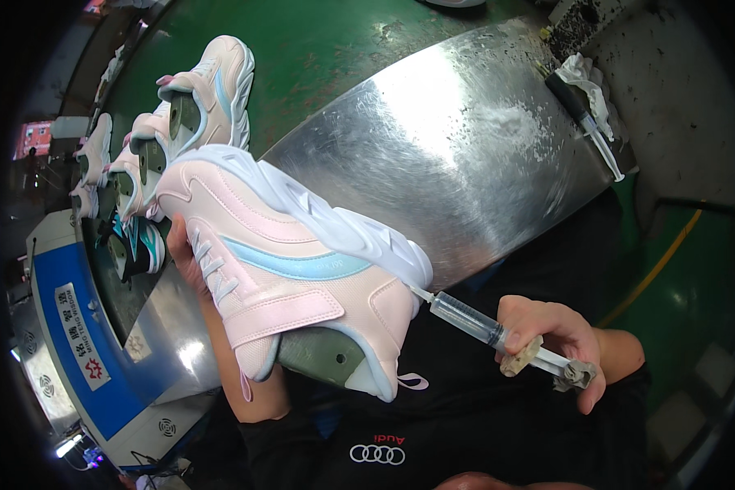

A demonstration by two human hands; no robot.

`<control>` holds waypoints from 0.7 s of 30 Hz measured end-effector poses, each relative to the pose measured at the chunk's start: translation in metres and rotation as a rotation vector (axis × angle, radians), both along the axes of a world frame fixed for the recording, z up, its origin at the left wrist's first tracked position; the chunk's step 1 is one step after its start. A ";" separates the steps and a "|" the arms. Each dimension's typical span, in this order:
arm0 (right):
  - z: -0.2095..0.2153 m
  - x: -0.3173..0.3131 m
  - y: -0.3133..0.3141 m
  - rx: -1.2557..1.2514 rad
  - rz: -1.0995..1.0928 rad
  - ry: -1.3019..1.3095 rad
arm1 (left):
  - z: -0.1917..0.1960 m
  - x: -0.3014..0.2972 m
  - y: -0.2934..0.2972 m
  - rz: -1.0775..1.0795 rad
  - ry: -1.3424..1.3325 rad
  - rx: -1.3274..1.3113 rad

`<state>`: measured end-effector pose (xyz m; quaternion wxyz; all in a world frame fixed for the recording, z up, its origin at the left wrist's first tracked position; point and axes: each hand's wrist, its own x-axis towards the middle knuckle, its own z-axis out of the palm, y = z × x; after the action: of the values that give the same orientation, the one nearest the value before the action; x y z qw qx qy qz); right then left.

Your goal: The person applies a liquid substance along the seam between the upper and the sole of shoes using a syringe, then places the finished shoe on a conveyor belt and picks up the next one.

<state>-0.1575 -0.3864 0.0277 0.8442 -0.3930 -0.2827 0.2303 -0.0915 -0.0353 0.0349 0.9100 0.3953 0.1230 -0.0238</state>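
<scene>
A pale pink sneaker (278, 253) with a light blue stripe, a pink strap and a thick white sole is held up on its side. My left hand (186, 255) grips it near the toe and laces, its fingers partly hidden behind the shoe. Inside the opening sits a dark green shoe last (322, 355). In my right hand (551, 331) is a clear syringe (469, 317), with a wrapped plunger end against my fingers. Its narrow tip meets the seam between sole and upper at the heel.
A worn metal plate (400, 155) lies beyond the shoe. Another syringe (584, 118), dark-bodied, rests at its right edge beside crumpled white tissue (588, 82). Several more sneakers (216, 90) stand on the green surface at left, near a blue and white machine (82, 327).
</scene>
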 end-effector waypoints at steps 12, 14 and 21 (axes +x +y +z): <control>-0.012 0.003 0.008 -0.033 -0.020 -0.077 | 0.015 -0.060 0.044 -0.090 0.236 0.144; -0.009 0.005 0.010 -0.055 0.010 -0.115 | 0.021 -0.083 0.055 0.032 0.309 0.282; -0.009 0.003 0.019 -0.126 -0.025 -0.115 | 0.009 -0.126 0.075 0.052 0.269 0.387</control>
<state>-0.1548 -0.3671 0.0183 0.8031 -0.4611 -0.3107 0.2142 -0.2176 0.0397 0.0442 0.7931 0.5523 0.2554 -0.0289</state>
